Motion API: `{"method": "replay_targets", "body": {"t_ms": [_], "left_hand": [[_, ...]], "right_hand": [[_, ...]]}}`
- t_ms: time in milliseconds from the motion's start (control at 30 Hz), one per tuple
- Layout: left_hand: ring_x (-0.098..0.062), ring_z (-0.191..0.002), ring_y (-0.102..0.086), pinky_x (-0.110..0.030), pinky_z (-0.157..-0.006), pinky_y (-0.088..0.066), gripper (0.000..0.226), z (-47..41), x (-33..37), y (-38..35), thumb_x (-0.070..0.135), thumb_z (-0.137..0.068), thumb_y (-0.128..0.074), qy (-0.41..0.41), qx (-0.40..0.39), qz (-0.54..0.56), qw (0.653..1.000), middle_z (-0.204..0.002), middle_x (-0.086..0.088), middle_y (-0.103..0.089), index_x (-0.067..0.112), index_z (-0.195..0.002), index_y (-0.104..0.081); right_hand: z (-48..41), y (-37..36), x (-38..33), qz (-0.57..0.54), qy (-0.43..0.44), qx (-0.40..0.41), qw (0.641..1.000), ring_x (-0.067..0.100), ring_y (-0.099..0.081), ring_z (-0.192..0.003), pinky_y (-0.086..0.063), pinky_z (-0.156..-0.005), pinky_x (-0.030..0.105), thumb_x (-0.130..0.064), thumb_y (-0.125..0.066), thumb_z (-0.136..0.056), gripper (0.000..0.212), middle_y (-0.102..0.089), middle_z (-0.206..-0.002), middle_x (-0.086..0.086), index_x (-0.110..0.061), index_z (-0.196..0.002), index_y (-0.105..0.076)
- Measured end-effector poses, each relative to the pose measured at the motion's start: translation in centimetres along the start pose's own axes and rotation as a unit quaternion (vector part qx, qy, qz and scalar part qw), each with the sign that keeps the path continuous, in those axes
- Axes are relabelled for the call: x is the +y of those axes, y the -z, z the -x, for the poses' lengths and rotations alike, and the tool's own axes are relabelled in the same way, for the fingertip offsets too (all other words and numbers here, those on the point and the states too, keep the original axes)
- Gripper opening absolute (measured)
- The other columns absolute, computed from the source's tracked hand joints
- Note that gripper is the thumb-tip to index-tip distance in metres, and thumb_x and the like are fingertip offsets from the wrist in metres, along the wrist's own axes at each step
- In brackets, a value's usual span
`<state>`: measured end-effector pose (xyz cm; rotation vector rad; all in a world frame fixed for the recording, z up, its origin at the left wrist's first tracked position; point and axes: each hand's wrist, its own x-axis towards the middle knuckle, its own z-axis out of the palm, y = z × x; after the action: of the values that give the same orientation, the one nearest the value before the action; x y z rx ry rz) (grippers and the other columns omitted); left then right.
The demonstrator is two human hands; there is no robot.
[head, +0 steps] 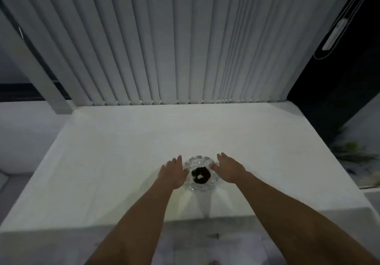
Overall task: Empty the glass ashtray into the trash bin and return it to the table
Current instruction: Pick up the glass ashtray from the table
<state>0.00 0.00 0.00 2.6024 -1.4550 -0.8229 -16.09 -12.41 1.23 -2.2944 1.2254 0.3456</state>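
Note:
A round cut-glass ashtray stands on the white table, near its front edge. Dark ash and a pale scrap lie in its middle. My left hand is at the ashtray's left side, fingers spread and pointing forward, with the thumb at the glass rim. My right hand is at the right side, fingers also spread, thumb touching or nearly touching the rim. Neither hand has closed around the glass. No trash bin is in view.
White vertical blinds hang behind the table's far edge. A dark window or door is at the right, with a plant below it. A pale tiled floor shows below the table's front edge.

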Motion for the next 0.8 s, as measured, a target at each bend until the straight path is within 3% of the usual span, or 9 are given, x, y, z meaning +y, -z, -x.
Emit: {"method": "replay_targets", "body": {"t_ms": [100,167,267,333,467,567,667,733,800], "left_hand": [[-0.031,-0.139,-0.038,-0.043,-0.113,-0.030,0.063,0.2,0.5,-1.2,0.042,-0.099,-0.032,0.025,0.002,0.034,0.999,-0.153,-0.012,-0.038,0.014,-0.153,-0.015],[-0.031,-0.137,-0.041,-0.043,-0.110,-0.034,0.061,0.0,0.6,-2.0,0.041,-0.099,-0.034,0.048,0.009,0.075,0.996,-0.150,-0.012,-0.042,0.014,-0.152,-0.019],[-0.031,-0.134,-0.045,-0.041,-0.110,-0.036,0.059,-0.7,0.8,-3.4,0.037,-0.097,-0.041,0.094,0.002,0.227,0.969,-0.147,-0.013,-0.047,0.013,-0.149,-0.028],[-0.034,-0.120,-0.057,-0.042,-0.101,-0.045,0.049,-0.7,1.0,-4.3,0.033,-0.094,-0.048,0.121,-0.011,0.333,0.935,-0.133,-0.015,-0.060,0.015,-0.140,-0.041],[-0.038,-0.091,-0.067,-0.046,-0.081,-0.053,0.030,-1.1,0.6,-5.6,0.030,-0.079,-0.061,0.155,-0.002,0.433,0.888,-0.108,-0.022,-0.068,0.022,-0.107,-0.053],[-0.026,-0.069,-0.060,-0.036,-0.067,-0.053,0.030,-0.8,1.3,-4.6,0.018,-0.079,-0.060,0.165,-0.003,0.459,0.873,-0.093,-0.015,-0.064,0.014,-0.108,-0.054],[-0.025,-0.068,-0.061,-0.038,-0.068,-0.059,0.034,-0.6,2.5,-3.5,0.018,-0.074,-0.060,0.151,-0.019,0.440,0.885,-0.093,-0.011,-0.062,0.015,-0.108,-0.055],[-0.024,-0.062,-0.061,-0.034,-0.061,-0.058,0.033,-0.9,3.2,-3.2,0.008,-0.082,-0.057,0.138,-0.033,0.432,0.891,-0.095,-0.013,-0.062,0.011,-0.115,-0.056],[-0.025,-0.060,-0.061,-0.038,-0.064,-0.059,0.035,-1.3,4.1,-3.2,0.004,-0.085,-0.056,0.116,-0.056,0.410,0.903,-0.094,-0.014,-0.062,0.011,-0.119,-0.055]], "right_hand": [[-0.7,-1.6,0.5,-0.026,-0.020,0.005,0.999,0.033,-0.049,-0.124,-0.042,-0.100,0.044,-0.051,-0.035,-0.095,0.059,-0.048,-0.139,0.013,-0.007,-0.133,-0.043],[-1.0,-2.7,0.7,-0.060,-0.026,-0.004,0.998,0.032,-0.049,-0.125,-0.041,-0.101,0.042,-0.047,-0.039,-0.095,0.055,-0.050,-0.137,0.013,-0.009,-0.135,-0.042],[-1.9,-4.1,1.1,-0.130,-0.033,0.002,0.991,0.030,-0.053,-0.121,-0.044,-0.099,0.040,-0.036,-0.047,-0.088,0.050,-0.057,-0.130,0.012,-0.016,-0.133,-0.045],[-3.3,-5.9,2.2,-0.176,-0.046,0.010,0.983,0.028,-0.058,-0.115,-0.047,-0.095,0.038,-0.034,-0.049,-0.081,0.049,-0.062,-0.122,0.009,-0.018,-0.128,-0.051],[-3.0,-6.0,1.8,-0.244,-0.061,0.030,0.967,0.028,-0.062,-0.106,-0.047,-0.085,0.032,-0.023,-0.055,-0.084,0.037,-0.064,-0.112,0.008,-0.010,-0.119,-0.056],[-2.5,-5.7,1.8,-0.300,-0.082,0.033,0.950,0.028,-0.061,-0.106,-0.049,-0.083,0.033,-0.019,-0.056,-0.086,0.041,-0.062,-0.116,0.010,-0.010,-0.126,-0.050],[-1.4,-5.8,2.5,-0.396,-0.125,0.030,0.909,0.029,-0.065,-0.097,-0.058,-0.081,0.045,-0.013,-0.057,-0.084,0.037,-0.062,-0.112,0.010,-0.014,-0.120,-0.050],[-0.3,-5.7,3.2,-0.473,-0.159,0.031,0.866,0.028,-0.065,-0.090,-0.059,-0.075,0.043,-0.008,-0.057,-0.084,0.033,-0.061,-0.110,0.011,-0.014,-0.116,-0.052],[1.1,-5.4,4.1,-0.524,-0.192,0.051,0.828,0.028,-0.061,-0.084,-0.057,-0.069,0.039,-0.002,-0.057,-0.084,0.036,-0.059,-0.110,0.016,-0.012,-0.119,-0.053]]}}
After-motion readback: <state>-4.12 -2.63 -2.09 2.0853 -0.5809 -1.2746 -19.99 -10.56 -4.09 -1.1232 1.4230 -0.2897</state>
